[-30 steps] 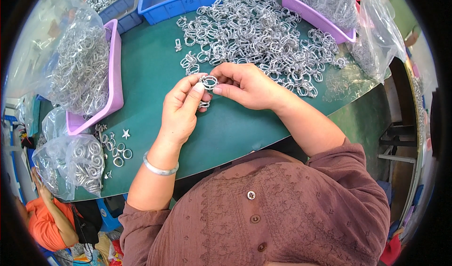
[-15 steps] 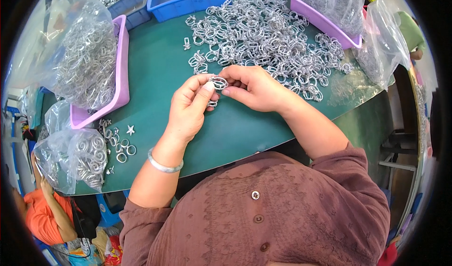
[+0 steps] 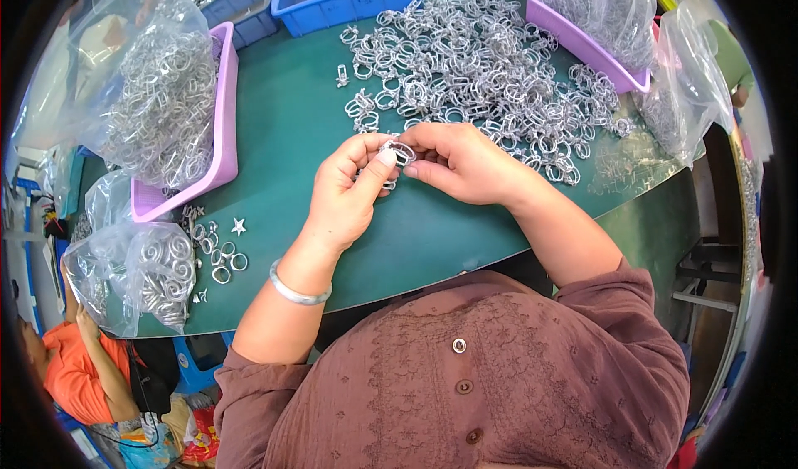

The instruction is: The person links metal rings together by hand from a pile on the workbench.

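While heaped across the green table (image 3: 283, 128) from twelve to two o'clock, loose metal clips (image 3: 474, 62) mostly unworked. At nine o'clock, bagged finished ones (image 3: 162, 103), seemingly. At centre, left hand (image 3: 345, 195) and right hand (image 3: 457, 162), fingertips pinching one small clip (image 3: 399, 151) between them.

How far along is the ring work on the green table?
Done cannot be told apart: bagged rings fill the left purple tray. In hand: the left hand and right hand pinch one metal ring piece between them. Left, likely: the large loose ring pile covers the table behind.
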Motion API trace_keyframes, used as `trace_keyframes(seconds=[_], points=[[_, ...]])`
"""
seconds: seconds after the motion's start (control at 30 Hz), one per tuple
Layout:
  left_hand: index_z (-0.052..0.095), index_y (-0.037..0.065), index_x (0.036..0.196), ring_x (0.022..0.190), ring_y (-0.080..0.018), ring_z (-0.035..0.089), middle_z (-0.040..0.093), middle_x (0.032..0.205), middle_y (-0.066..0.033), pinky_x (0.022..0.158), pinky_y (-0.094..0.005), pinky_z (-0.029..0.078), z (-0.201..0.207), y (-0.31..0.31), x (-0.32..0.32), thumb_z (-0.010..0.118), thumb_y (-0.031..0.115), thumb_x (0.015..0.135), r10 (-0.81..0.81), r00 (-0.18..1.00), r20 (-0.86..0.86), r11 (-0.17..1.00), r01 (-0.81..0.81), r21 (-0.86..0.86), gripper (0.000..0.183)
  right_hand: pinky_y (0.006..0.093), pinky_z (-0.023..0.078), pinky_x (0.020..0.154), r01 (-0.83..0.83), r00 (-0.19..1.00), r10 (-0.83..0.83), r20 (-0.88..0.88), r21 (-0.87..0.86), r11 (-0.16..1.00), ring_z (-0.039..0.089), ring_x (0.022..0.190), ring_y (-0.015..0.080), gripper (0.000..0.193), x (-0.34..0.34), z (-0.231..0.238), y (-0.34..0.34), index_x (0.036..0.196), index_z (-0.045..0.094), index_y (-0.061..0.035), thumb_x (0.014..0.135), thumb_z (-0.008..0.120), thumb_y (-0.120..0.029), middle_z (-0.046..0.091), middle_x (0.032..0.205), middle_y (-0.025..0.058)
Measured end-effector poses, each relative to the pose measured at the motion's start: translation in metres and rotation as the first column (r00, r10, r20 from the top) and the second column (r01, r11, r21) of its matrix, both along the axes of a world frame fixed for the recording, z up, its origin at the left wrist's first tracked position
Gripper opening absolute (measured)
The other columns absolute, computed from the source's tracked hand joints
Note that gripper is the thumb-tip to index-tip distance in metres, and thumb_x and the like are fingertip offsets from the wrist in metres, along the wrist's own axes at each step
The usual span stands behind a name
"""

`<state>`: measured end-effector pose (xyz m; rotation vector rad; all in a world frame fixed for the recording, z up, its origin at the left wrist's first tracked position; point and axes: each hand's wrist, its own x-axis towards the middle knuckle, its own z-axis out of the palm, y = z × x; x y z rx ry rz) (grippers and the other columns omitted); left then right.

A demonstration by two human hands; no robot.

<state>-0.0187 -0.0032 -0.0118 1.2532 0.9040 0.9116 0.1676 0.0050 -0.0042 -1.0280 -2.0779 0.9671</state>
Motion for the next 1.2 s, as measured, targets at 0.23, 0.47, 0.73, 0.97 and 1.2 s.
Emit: trace_keyframes(seconds=[0.23, 0.47, 0.73, 0.97, 1.2], points=[[0.055, 0.004, 0.104, 0.075, -0.0091, 0.055, 0.059, 0.082, -0.0009, 0.061, -0.0219, 0.044, 0.000, 0.002, -0.001, 0.047, 0.018, 0.090, 0.026, 0.994, 0.110, 0.999, -0.022, -0.042, 0.021, 0.0257, 0.047, 0.064, 0.019, 0.997, -0.023, -0.070, -0.055, 0.998, 0.059, 0.072, 0.0137, 0.018, -0.001, 0.002, -0.001, 0.098, 0.057, 0.0005, 0.081, 0.058, -0.005, 0.061, 0.080, 0.0076], [0.051, 0.001, 0.105, 0.082, -0.0259, 0.060, 0.059, 0.094, -0.0130, 0.058, -0.0313, 0.048, 0.000, 0.015, -0.017, 0.045, 0.024, 0.084, 0.148, 0.691, 0.707, 0.954, 0.089, -0.287, 0.031, 0.0293, 0.048, 0.065, 0.095, 0.992, -0.084, -0.096, 0.112, 0.989, 0.060, 0.073, 0.0203, 0.018, -0.002, -0.004, 0.000, 0.096, 0.057, -0.0018, 0.078, 0.059, -0.006, 0.059, 0.081, 0.0100], [0.054, 0.002, 0.104, 0.082, -0.0244, 0.060, 0.059, 0.093, -0.0108, 0.059, -0.0292, 0.048, 0.000, 0.013, -0.017, 0.045, 0.027, 0.088, 0.188, 0.713, 0.676, 0.946, 0.053, -0.319, 0.031, 0.0382, 0.045, 0.075, -0.094, 0.972, 0.015, 0.233, 0.331, 0.939, 0.053, 0.090, 0.0301, 0.019, -0.009, -0.005, -0.005, 0.090, 0.059, -0.0064, 0.072, 0.061, -0.010, 0.053, 0.094, 0.0114], [0.055, 0.003, 0.099, 0.079, -0.0198, 0.057, 0.055, 0.082, -0.0061, 0.058, -0.0265, 0.046, -0.002, 0.013, -0.015, 0.047, 0.024, 0.089, 0.173, 0.814, 0.554, 0.956, -0.004, -0.294, 0.024, 0.0383, 0.045, 0.074, -0.073, 0.978, 0.012, 0.209, 0.288, 0.955, 0.053, 0.089, 0.0309, 0.009, -0.009, -0.006, -0.004, 0.078, 0.056, -0.0045, 0.071, 0.059, -0.008, 0.054, 0.096, 0.0119], [0.053, 0.002, 0.105, 0.076, -0.0175, 0.057, 0.055, 0.081, -0.0053, 0.057, -0.0242, 0.046, 0.000, 0.012, -0.012, 0.046, 0.019, 0.090, 0.178, 0.877, 0.447, 0.966, -0.068, -0.250, 0.023, 0.0384, 0.046, 0.073, -0.023, 0.985, -0.031, 0.171, 0.305, 0.952, 0.054, 0.087, 0.0314, 0.007, -0.012, -0.006, -0.006, 0.078, 0.056, -0.0029, 0.072, 0.058, -0.006, 0.054, 0.095, 0.0123]])
